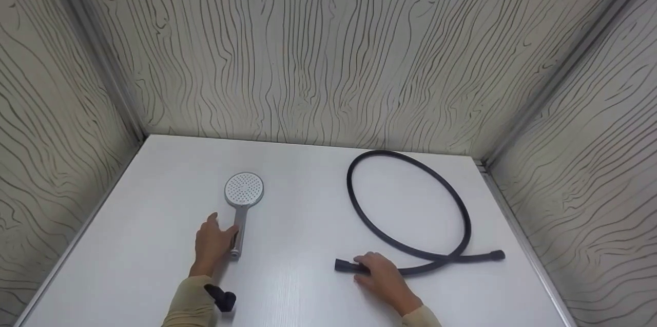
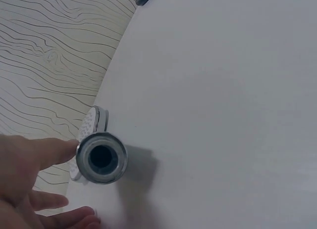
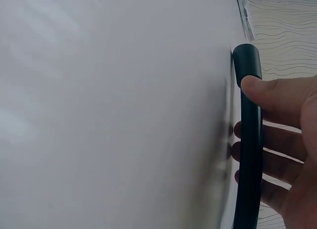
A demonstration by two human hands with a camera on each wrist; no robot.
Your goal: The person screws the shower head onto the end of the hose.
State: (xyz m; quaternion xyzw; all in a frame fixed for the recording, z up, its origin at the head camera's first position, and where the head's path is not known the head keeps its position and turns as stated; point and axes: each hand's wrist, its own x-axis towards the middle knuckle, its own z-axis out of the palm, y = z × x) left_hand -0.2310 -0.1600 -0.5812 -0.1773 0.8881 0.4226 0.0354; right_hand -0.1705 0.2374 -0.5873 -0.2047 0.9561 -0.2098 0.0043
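Both hands work near the near edge of the scene, well apart. On the left, the left hand [image 1: 210, 245] is spread, its fingers pointing toward the far side, with the thumb against a shower head's handle [image 1: 239, 222]; the other fingers stand clear and do not wrap round it. On the right, the right hand [image 1: 384, 278] grips a black hose [image 1: 467, 225], with its thumb on one face and its fingers curled behind, just beside the near end fitting [image 1: 345, 266].

The shower head [image 1: 244, 189] is on the left part of the white table [image 1: 297, 204], its round spray face up and toward the far side, dotted with small nozzles, its handle running toward the near side. In the left wrist view, the handle's round end [image 2: 118, 162] shows as a metal ring around a hollow bore, dark within.

The hose makes one large loop over the right part of the table, reaching to the far edge and crossing itself on the near right. From that crossing one length runs left into the right hand; the other runs right to a second fitting [image 1: 497, 255].

Light sleeves [image 1: 190, 304] cover the forearms, and a black device [image 1: 221, 297] sits at the left cuff. Wood-grain panels [image 1: 297, 50] stand behind the table and along both sides.
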